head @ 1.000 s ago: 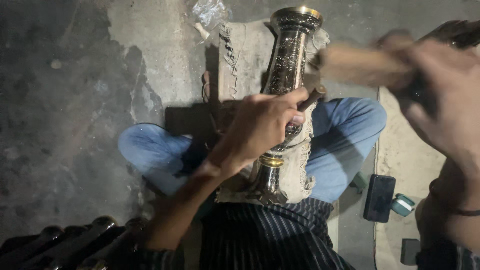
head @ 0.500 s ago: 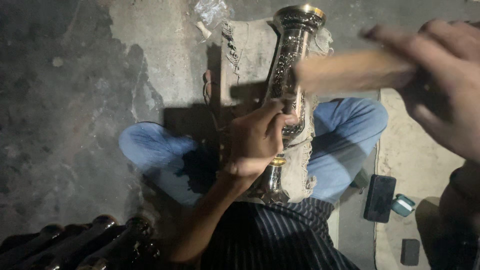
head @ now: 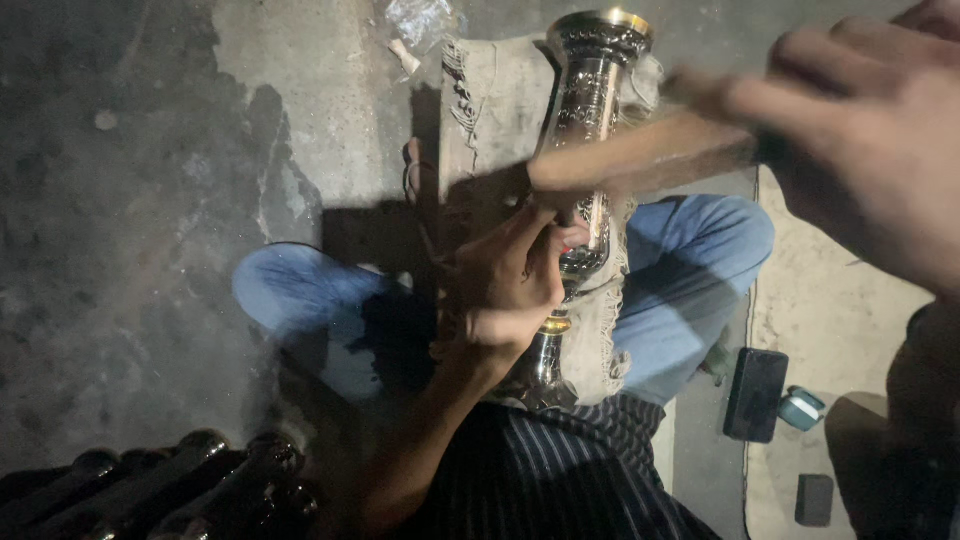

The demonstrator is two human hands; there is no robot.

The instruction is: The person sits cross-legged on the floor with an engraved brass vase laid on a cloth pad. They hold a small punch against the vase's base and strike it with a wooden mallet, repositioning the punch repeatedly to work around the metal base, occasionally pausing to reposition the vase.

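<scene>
A person sits cross-legged on a concrete floor [head: 150,180], an engraved metal vase [head: 582,150] lying lengthwise on a frayed cloth [head: 490,110] across the lap. The left hand [head: 505,290] is clenched around a small tool pressed to the vase's middle; the tool is too hidden to identify. The right hand [head: 860,150], raised and blurred, grips a wooden mallet [head: 640,155] above the vase. A dark phone [head: 756,394] lies near the right knee.

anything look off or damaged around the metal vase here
Nothing looks damaged. The tall engraved silver metal vase lies across a frayed beige cloth on the lap; a crumpled clear plastic wrapper sits on the concrete floor beyond it.
</scene>
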